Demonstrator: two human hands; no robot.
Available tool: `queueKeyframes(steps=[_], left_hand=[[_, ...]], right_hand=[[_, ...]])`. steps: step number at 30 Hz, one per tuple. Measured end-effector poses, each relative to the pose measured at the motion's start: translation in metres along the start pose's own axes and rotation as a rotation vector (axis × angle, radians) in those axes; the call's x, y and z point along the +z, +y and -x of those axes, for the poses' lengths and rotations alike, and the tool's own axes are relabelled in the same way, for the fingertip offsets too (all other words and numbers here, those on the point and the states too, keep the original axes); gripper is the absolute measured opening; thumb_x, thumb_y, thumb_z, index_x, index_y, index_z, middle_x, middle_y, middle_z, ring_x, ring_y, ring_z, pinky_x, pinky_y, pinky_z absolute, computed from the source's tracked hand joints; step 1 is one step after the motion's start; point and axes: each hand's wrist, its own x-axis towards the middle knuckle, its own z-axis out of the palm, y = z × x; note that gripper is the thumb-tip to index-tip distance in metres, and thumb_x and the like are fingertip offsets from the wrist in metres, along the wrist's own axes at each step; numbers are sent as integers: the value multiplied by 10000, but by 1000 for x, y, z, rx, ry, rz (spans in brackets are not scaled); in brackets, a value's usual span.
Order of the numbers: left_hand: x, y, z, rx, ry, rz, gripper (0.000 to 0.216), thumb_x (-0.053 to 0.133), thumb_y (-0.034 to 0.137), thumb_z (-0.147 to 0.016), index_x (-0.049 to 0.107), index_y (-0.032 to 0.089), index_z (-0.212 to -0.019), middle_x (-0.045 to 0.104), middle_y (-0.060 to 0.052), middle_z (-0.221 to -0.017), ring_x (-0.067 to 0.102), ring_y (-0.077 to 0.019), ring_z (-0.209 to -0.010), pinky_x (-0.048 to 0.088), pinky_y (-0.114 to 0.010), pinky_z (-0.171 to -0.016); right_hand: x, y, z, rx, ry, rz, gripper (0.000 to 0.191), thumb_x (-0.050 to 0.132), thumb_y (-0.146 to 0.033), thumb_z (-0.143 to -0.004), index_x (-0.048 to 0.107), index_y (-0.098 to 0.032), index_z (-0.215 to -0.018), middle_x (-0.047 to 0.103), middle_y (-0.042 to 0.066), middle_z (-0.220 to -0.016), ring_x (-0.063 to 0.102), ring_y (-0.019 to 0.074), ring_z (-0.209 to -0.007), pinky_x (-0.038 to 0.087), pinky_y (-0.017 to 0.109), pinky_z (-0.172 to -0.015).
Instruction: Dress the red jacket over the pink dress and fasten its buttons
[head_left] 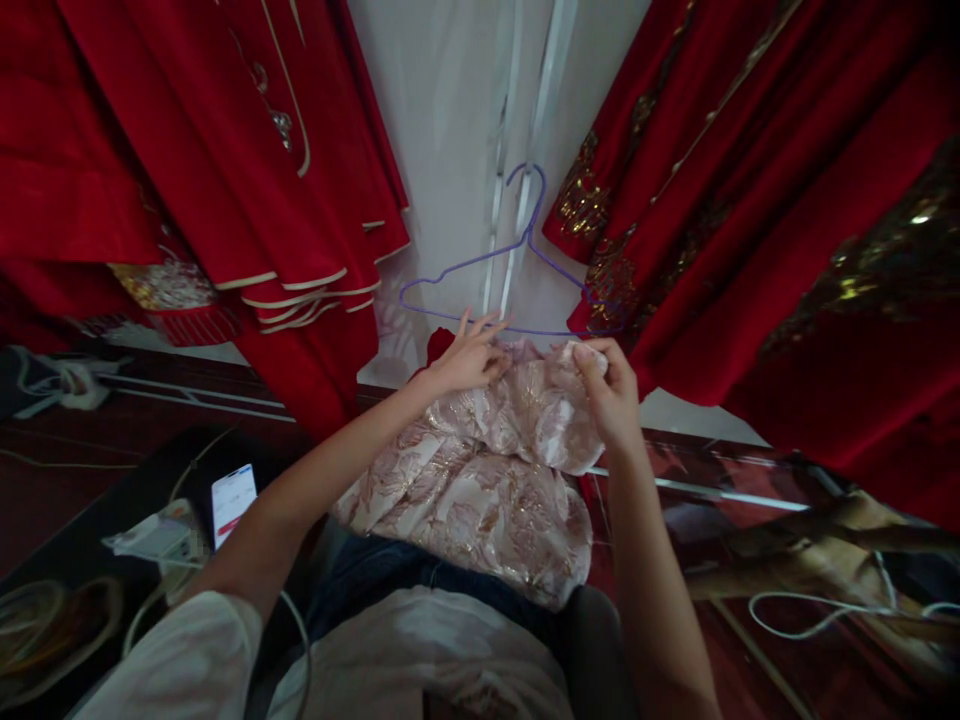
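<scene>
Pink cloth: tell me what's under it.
Blue jeans show along the near edge of the pink cloth and seem to run beneath it. The cloth covers whatever lies under its middle, so that can't be seen.

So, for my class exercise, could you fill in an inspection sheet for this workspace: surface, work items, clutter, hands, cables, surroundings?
Surface: the person's lap lies beneath the work; a dark surface is at the left.
Work items: crumpled pale patterned fabric; purple hanger just beyond it.
Clutter: lit phone on the dark surface; blurred items around it, not identifiable.
Hands: left hand at the fabric's upper edge, grip unclear; right hand pinches that edge.
Cables: white cable looped at the right.
Surroundings: red garments hang on both sides; pale wall ahead; dim light.
</scene>
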Motion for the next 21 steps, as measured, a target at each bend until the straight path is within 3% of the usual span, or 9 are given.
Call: queueKeyframes(steps=[5, 9, 12, 16, 21], left_hand=[[19, 16, 7, -114, 49, 32, 257, 534, 325, -873, 718, 200, -744, 546, -87, -1319, 411, -307, -1280, 143, -655, -1130], [4, 33, 26, -135, 103, 43, 260, 515, 350, -896, 719, 221, -799, 559, -63, -1296, 438, -277, -1232, 188, -607, -1134], [-10, 41, 35, -144, 121, 47, 238, 526, 334, -887, 715, 231, -785, 554, -51, -1308, 430, -276, -1238, 174, -603, -1136], [-21, 42, 39, -153, 131, 64, 233, 525, 324, -887, 709, 233, -777, 579, -40, -1270, 457, -253, -1198, 190, -579, -1139], [-23, 38, 41, -147, 132, 86, 249, 533, 336, -888, 697, 219, -743, 593, -47, -1243, 472, -247, -1172, 199, -572, -1130]], right_hand=[[-8, 14, -2, 22, 214, -28, 270, 489, -485, -888, 506, -216, -881, 689, 58, -984, 651, 175, -930, 500, 336, -842], [-31, 37, -11, 75, 580, -3, 289, 461, -493, -862, 477, -208, -909, 688, 91, -994, 668, 206, -971, 511, 355, -865], [-53, 50, -16, 122, 770, 47, 262, 487, -465, -830, 490, -208, -878, 693, 121, -961, 676, 230, -944, 518, 335, -857], [-74, 60, -16, 89, 826, -5, 223, 526, -421, -795, 493, -219, -885, 707, 149, -970, 686, 255, -955, 521, 364, -881], [-83, 69, -16, 125, 804, 22, 234, 501, -426, -800, 489, -217, -905, 696, 161, -1038, 682, 247, -1008, 537, 361, -872]])
